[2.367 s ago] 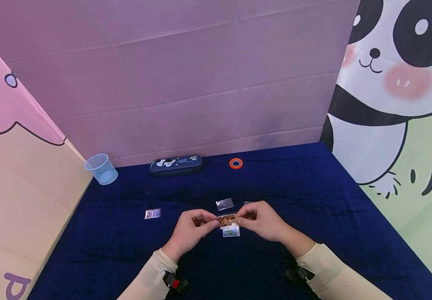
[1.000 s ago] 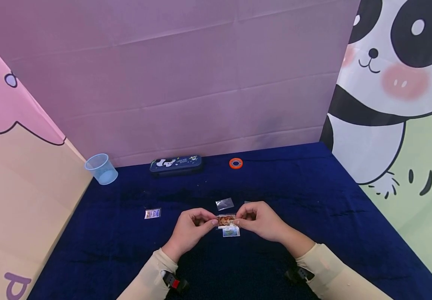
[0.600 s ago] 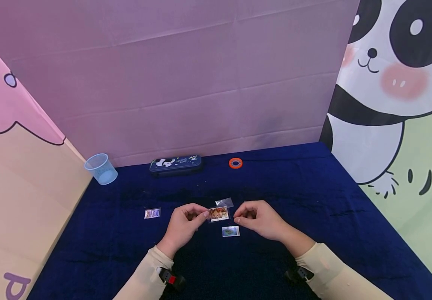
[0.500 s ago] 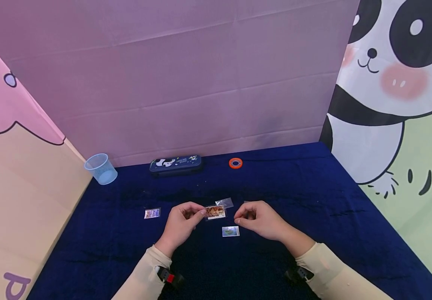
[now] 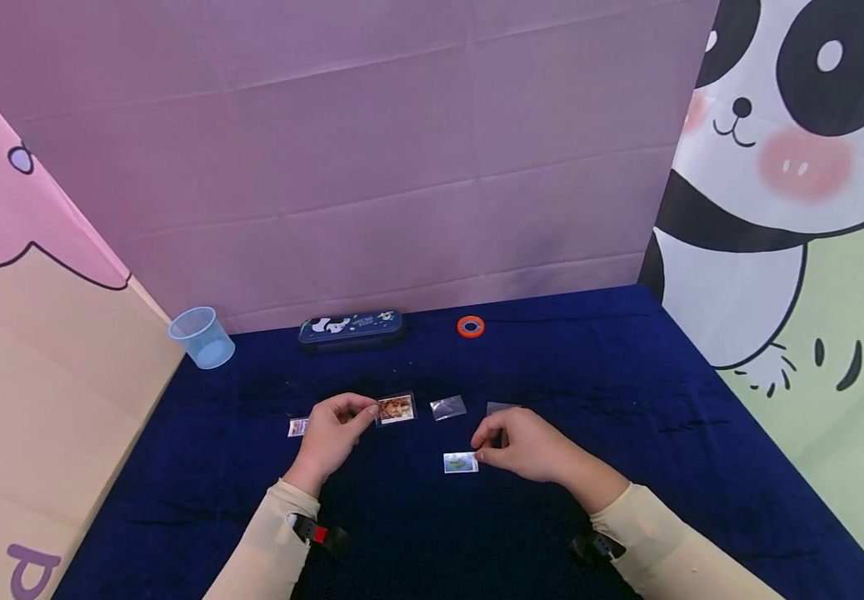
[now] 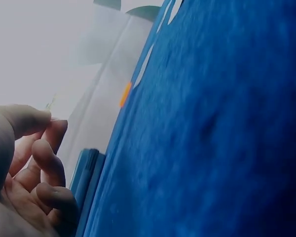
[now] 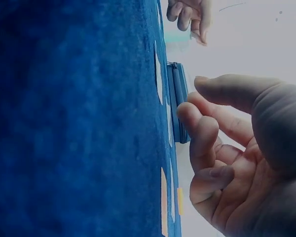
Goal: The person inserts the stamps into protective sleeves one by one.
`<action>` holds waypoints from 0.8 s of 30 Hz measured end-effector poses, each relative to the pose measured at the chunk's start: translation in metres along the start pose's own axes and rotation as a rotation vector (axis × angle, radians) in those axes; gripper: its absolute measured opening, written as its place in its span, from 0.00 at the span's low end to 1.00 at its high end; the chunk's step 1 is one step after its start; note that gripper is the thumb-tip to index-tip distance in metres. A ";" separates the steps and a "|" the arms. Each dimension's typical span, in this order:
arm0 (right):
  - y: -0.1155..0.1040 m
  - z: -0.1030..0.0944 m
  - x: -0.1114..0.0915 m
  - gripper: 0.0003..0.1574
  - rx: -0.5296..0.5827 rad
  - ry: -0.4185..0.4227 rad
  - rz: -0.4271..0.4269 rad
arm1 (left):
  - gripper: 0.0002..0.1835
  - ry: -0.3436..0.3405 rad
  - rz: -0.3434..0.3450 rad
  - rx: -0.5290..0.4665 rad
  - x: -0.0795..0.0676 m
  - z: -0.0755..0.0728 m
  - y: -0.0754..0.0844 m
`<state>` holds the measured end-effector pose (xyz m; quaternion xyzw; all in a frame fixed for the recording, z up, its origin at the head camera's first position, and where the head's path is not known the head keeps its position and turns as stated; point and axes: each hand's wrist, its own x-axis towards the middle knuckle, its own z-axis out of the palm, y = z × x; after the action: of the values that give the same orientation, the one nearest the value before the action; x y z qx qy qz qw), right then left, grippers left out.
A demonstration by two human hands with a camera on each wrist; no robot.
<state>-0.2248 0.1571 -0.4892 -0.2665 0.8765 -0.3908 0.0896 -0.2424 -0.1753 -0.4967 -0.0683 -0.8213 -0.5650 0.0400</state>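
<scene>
Along the worktop's back edge: a navy case with a panda print and pale lettering too small to read; to its right, an orange ring; in the back left corner, a tilted blue cup.
Writing on the left wall: one purple letter, low down beside the worktop's left edge; whether d or p cannot be told.
Left hand: thumb and forefinger clamped together on the left edge of a brown picture card in a clear cover.
Brown picture card: off the cloth, between the worktop's left edge and its middle, nearer the back edge than the front; print too small to read.
Right hand: fingers loosely bent, thumb and forefinger apart, a narrow gap between the tips.
Blue-green picture card: flat on the worktop, just beside the right thumb in the head view.
Farther back from that card: a clear sleeve, and another clear piece partly behind the right hand.
Toward the left edge: a small picture card, half covered by the left hand.
Right wrist view alone: the right fingertips stand clear of the cloth.
Left wrist view: the pinch shows against pale wall, the held card barely visible.
</scene>
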 end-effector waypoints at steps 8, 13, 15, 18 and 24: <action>-0.007 -0.002 0.002 0.04 -0.062 -0.011 0.017 | 0.03 0.019 -0.057 0.087 0.005 -0.010 -0.012; -0.009 -0.003 0.004 0.06 -0.126 -0.037 0.014 | 0.04 0.031 -0.063 0.181 0.010 -0.015 -0.020; -0.010 -0.003 0.005 0.06 -0.145 -0.048 0.017 | 0.04 0.042 -0.064 0.210 0.010 -0.017 -0.022; -0.011 -0.002 0.006 0.08 -0.163 -0.067 0.032 | 0.05 0.057 -0.071 0.248 0.011 -0.019 -0.023; -0.015 0.002 0.007 0.10 -0.219 -0.073 0.061 | 0.06 0.065 -0.086 0.303 0.010 -0.019 -0.025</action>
<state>-0.2242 0.1440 -0.4793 -0.2622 0.9177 -0.2800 0.1037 -0.2565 -0.2010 -0.5114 -0.0077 -0.8976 -0.4376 0.0522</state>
